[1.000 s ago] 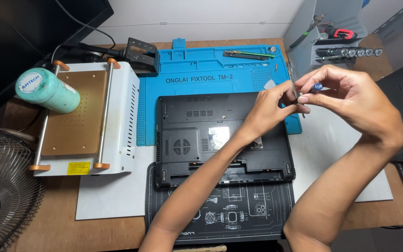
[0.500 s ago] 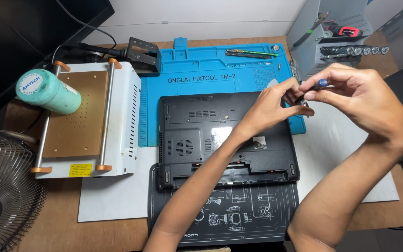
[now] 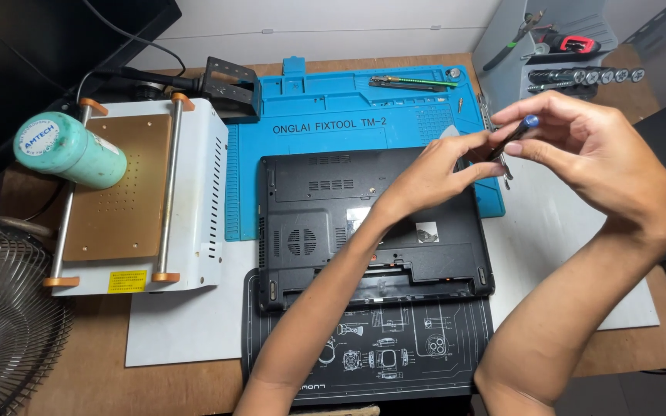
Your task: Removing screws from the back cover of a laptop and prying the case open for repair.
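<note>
We see the right hand [image 3: 595, 154] raised above the laptop's far right corner, its thumb and fingers pinched on a slim black screwdriver [image 3: 512, 139] with a blue cap. The left hand [image 3: 433, 173] reaches up across the laptop and closes its fingertips on the lower end of the same screwdriver, so both hands meet on the tool, nearly touching each other. What sits at the very tip we cannot tell.

The black laptop [image 3: 325, 208] lies bottom-up below the hands, its vents and an open bay along the near edge showing. Its far half rests on a blue repair mat [image 3: 333, 108], and its near edge overlaps a black mat [image 3: 395, 362] printed with white diagrams. Left of the laptop stands a white heating plate machine [image 3: 194, 192] with a brass-coloured top, and a pale green cylinder [image 3: 71, 150] lies across that machine. Further left of the laptop, at the near corner, a wire fan guard [image 3: 1, 323] shows. Beyond the laptop's right corner, a grey rack [image 3: 518, 46] holds tools.
</note>
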